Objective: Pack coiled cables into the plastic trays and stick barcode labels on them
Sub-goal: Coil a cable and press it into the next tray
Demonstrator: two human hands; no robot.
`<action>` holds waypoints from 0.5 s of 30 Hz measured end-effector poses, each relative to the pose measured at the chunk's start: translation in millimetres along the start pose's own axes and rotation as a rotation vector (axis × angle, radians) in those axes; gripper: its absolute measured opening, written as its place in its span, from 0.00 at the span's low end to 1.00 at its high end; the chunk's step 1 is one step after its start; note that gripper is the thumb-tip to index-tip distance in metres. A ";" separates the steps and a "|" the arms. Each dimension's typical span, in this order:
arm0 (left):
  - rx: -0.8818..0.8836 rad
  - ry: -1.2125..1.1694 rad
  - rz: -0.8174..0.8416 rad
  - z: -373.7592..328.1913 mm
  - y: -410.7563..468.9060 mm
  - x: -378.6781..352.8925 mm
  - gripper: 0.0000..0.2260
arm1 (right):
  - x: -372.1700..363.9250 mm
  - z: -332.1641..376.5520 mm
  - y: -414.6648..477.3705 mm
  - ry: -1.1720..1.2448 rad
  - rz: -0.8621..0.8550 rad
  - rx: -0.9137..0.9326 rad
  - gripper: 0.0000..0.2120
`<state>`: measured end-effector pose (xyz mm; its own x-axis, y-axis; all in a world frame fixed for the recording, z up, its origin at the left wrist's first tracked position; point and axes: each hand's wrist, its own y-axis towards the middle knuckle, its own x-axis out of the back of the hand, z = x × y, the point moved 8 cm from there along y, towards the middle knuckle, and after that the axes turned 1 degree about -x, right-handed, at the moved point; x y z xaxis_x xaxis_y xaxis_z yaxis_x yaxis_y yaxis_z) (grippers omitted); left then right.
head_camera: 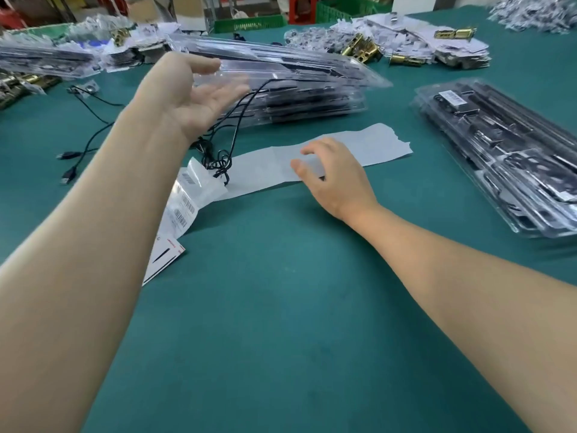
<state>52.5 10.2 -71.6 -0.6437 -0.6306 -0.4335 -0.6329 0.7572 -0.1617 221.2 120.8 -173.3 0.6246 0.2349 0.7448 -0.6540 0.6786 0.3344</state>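
Left hand spread wide, right hand relaxed on paper strip, barcode labels unreadable

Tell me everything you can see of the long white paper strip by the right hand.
The white paper strip is long and blank, seemingly label backing. It lies flat on the green table, with one crease and a ragged, torn far-right end. The right hand is over its middle, fingertips apparently touching it. Its left end meets a tangled black cable and a glossy barcode sheet.
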 end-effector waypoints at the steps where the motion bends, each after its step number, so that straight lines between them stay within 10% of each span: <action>1: -0.001 -0.064 0.009 2.5 -9.7 0.6 0.27 | 7.2 -1.2 -2.8 0.120 -0.042 -0.047 0.20; 8: 0.039 -0.141 0.158 44.7 -84.6 19.5 0.13 | 33.8 -3.9 -45.1 1.414 -0.064 -0.512 0.20; 12: -0.022 0.003 0.295 72.7 -105.6 34.6 0.11 | 42.6 4.0 -77.5 1.456 -0.123 -0.667 0.12; 15: -0.104 0.379 0.421 91.6 -117.7 40.5 0.31 | 58.2 8.8 -88.7 1.465 -0.198 -0.660 0.10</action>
<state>140.3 -88.8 -151.3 -0.9466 -0.3096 -0.0903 -0.3150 0.9476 0.0527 311.8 68.1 -154.5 0.7751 0.2773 -0.5678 -0.4716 0.8519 -0.2278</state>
